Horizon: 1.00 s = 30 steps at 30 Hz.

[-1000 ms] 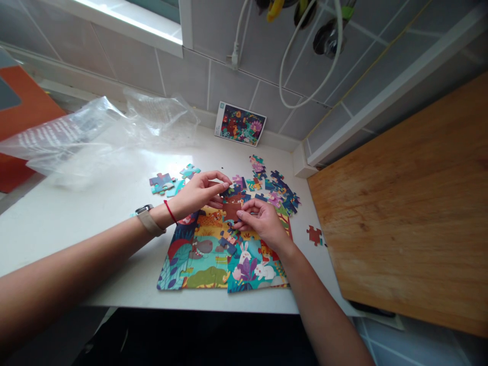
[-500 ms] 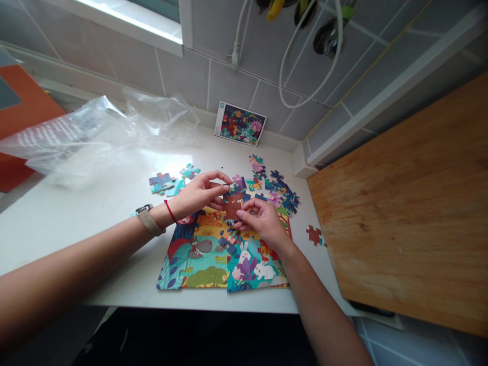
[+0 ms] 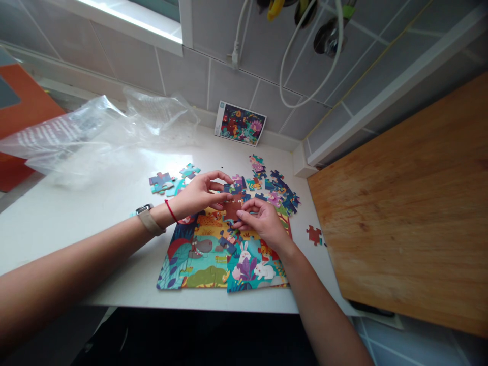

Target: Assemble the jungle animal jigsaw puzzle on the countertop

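Brown joined puzzle pieces [image 3: 233,208] lie between my two hands, above the upper edge of a partly assembled animal jigsaw puzzle [image 3: 206,254]. My left hand [image 3: 209,192] comes in from the left, thumb and forefinger apart at the left side of the brown pieces, around a dark blue part with leaves. My right hand [image 3: 257,216] has its thumb and fingers pinched at the lower right edge of the brown section; its fingers partly hide what they grip. A loose blue puzzle piece [image 3: 227,242] rests on the assembled picture, just below my right fingertips.
Loose pieces [image 3: 284,193] are heaped at the right, others [image 3: 162,183] at the left. A brown piece [image 3: 314,235] lies beside the wooden board [image 3: 404,203]. The picture card [image 3: 241,123] leans on the wall. Clear plastic bag [image 3: 87,127] and orange box [image 3: 26,101] stand left.
My left thumb has moved slightly down, away from the forefinger, uncovering more of the dark blue part. My right hand has hardly moved.
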Motion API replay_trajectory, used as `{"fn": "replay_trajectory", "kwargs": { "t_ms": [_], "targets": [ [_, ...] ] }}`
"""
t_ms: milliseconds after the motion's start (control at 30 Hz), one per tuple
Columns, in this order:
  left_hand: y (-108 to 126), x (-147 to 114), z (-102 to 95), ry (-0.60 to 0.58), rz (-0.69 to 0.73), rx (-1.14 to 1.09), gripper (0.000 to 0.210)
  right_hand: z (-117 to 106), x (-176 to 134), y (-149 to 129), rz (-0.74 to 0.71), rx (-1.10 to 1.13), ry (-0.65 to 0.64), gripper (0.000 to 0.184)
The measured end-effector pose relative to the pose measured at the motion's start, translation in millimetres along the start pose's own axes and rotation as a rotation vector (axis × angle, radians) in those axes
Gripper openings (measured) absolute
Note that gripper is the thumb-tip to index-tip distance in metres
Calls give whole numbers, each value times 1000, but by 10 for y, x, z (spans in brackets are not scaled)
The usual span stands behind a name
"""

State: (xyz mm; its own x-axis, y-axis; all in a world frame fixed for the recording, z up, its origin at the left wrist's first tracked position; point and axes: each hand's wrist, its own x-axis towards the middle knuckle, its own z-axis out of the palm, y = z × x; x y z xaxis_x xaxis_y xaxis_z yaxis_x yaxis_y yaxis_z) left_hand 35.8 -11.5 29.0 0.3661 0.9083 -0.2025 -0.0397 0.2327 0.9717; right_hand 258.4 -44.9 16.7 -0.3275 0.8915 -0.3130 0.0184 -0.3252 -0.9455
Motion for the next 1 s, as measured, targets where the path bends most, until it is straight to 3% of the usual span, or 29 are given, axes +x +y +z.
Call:
{"fn": "replay_trajectory", "kwargs": {
  "t_ms": [500, 800, 1000],
  "targets": [
    [-54, 34, -17, 13, 108, 44, 42, -13, -18, -54, -9, -12, -19, 39],
    [-86, 63, -80, 37, 180, 90, 41, -103, 37, -42, -57, -41, 60, 38],
    [-51, 29, -43, 99, 220, 63, 44, -45, -9, -61, -27, -169, -81, 34]
  ]
}}
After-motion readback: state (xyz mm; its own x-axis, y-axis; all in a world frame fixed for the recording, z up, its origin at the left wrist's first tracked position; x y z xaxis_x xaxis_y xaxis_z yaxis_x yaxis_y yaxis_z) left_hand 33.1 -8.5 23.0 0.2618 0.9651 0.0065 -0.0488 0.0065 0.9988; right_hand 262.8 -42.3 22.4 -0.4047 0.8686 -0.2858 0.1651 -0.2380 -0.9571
